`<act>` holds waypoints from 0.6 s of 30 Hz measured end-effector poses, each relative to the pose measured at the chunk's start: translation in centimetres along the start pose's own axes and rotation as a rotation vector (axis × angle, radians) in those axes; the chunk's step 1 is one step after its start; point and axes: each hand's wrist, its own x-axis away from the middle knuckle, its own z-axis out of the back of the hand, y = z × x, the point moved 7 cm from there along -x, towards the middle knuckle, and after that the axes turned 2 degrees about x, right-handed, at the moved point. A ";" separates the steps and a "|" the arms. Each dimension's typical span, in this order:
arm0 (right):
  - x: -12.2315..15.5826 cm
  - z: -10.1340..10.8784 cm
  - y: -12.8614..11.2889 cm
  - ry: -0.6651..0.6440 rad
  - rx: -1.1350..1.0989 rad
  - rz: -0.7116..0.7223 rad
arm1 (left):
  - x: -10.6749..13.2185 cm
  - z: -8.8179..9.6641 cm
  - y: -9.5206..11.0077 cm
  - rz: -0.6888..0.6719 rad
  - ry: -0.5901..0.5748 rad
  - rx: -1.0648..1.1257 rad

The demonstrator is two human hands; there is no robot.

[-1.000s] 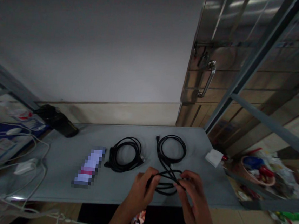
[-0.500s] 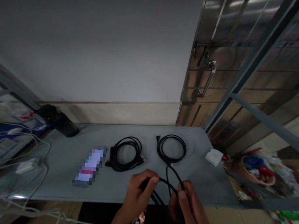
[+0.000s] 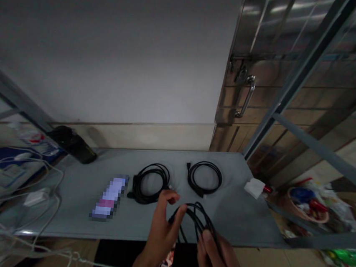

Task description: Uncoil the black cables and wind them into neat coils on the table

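Observation:
Both my hands hold a loose black cable [image 3: 195, 216] above the near edge of a grey table [image 3: 74, 190]. My left hand [image 3: 162, 228] pinches one side of its loops, with the forefinger raised. My right hand [image 3: 216, 261] grips the other side from below, thumb on the strands. Two coiled black cables lie flat on the table beyond my hands: a thicker coil [image 3: 150, 183] at the centre and a thinner ring-shaped coil [image 3: 204, 178] to its right.
A pixelated flat object [image 3: 109, 196] lies left of the coils. A white adapter [image 3: 254, 187] sits at the table's right edge. A black device [image 3: 74, 144] rests at the back left. White cables and chargers [image 3: 19, 177] clutter the left. A metal door [image 3: 249, 73] stands behind.
My hands have drawn the loose cable off the table toward me and lifted it; its loops now hang between my hands near the front edge. The two coils stayed put.

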 end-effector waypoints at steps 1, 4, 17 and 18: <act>-0.2 0.3 0.2 0.016 0.049 0.031 | 0.0 0.5 0.0 0.008 0.032 -0.052; -0.9 0.4 0.5 0.039 0.137 0.075 | 0.5 0.9 -0.5 0.114 -0.059 -0.078; -2.3 -8.7 1.6 -0.269 1.027 0.689 | 3.0 -1.0 -3.2 0.674 -0.402 0.516; -2.3 -8.7 1.9 -0.267 1.039 0.699 | 3.1 -0.9 -3.7 0.673 -0.388 0.505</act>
